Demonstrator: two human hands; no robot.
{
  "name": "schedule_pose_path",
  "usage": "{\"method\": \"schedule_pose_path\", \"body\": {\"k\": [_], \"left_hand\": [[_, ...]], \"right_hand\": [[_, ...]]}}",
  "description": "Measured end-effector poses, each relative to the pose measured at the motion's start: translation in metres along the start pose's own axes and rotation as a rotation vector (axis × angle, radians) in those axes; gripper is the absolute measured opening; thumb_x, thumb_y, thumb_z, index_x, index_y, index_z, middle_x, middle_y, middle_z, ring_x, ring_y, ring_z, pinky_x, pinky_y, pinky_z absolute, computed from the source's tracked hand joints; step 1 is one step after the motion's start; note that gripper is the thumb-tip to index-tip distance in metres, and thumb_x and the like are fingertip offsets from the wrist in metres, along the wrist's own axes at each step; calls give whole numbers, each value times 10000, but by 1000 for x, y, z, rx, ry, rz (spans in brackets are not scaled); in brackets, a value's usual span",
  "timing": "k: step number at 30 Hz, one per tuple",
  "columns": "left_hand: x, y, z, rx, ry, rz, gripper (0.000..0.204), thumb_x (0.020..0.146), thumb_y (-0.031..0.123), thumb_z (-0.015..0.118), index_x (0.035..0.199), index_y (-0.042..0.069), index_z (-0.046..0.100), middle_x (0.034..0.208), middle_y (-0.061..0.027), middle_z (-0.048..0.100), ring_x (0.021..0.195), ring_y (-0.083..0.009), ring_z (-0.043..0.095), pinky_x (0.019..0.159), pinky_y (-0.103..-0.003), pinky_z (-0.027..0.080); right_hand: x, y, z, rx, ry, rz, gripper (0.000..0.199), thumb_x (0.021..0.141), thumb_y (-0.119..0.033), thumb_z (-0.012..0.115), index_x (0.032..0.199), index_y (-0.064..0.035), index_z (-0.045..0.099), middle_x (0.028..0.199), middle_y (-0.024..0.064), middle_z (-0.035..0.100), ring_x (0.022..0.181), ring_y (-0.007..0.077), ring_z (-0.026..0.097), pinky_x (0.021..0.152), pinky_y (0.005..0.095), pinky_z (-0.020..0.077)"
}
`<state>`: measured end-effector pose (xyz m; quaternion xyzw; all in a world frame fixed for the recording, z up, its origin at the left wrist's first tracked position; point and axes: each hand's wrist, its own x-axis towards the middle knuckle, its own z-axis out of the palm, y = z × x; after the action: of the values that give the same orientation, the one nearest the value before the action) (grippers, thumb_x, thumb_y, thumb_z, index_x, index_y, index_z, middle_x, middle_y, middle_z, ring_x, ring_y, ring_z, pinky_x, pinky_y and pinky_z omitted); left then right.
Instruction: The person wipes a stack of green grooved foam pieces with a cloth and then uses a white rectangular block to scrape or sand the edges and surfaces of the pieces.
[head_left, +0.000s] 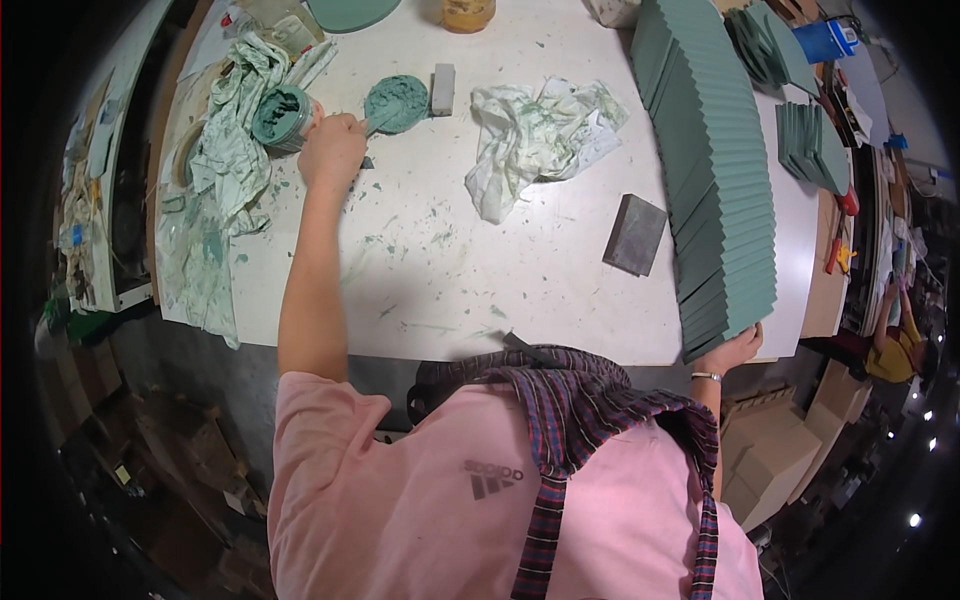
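My left hand (335, 148) is closed, its fingers wrapped round what looks like a small spatula (376, 124), mostly hidden in the grip. The tool's thin end reaches onto a round patch of green paste (399, 102). Just left of that hand, an open jar (281, 118) of the same green paste lies tilted against a stained cloth. At the near right table edge, my right hand (730, 351) grips the end of a long row of green panels (715, 180) standing packed face to face. Its fingers are partly hidden behind the panels.
A grey block (443, 90) stands beside the paste, and a dark sanding block (635, 235) lies near the row. A crumpled stained cloth (540, 140) is mid-table. More green panels (812, 146) sit at right; cardboard boxes (765, 450) are below. Another person (893, 345) is far right.
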<state>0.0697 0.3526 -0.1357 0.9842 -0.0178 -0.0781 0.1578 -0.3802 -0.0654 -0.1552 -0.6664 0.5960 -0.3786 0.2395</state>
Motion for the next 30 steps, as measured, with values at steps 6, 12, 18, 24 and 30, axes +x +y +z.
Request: {"method": "schedule_pose_path", "body": {"k": [6,12,18,24,30], "left_hand": [[2,4,-8,5,-28,16,282,897,373,577,861,126,708,890,-145,699,891,-381,652,787,-466,498],[2,5,-10,18,-23,25,285,896,377,582,874,122,708,921,-150,696,921,-371,647,787,-460,499],[1,3,-3,1,-31,11,283,893,377,586,876,123,709,900,-143,699,903,-371,654,788,-457,499],[-5,5,-9,21,-18,22,284,894,362,577,866,111,706,904,-137,702,912,-360,654,790,-454,499],[-6,13,-18,64,-60,47,276,897,345,576,851,105,705,896,-146,698,887,-357,655,778,-459,500]], "right_hand": [[-2,-1,-1,37,6,12,487,950,-296,428,1286,49,501,1292,213,442,1173,327,458,1014,401,370],[-2,0,1,19,8,10,493,949,-299,419,1292,46,498,1299,216,442,1183,332,447,1020,405,363],[-2,-3,1,39,5,30,492,939,-282,417,1289,53,498,1302,217,448,1187,331,445,1022,409,363],[-3,-4,1,45,3,9,487,937,-277,426,1277,63,504,1297,213,448,1168,326,461,1012,404,375],[-5,-9,1,41,12,34,485,939,-276,429,1274,67,504,1283,207,455,1163,316,468,1009,393,377]]}}
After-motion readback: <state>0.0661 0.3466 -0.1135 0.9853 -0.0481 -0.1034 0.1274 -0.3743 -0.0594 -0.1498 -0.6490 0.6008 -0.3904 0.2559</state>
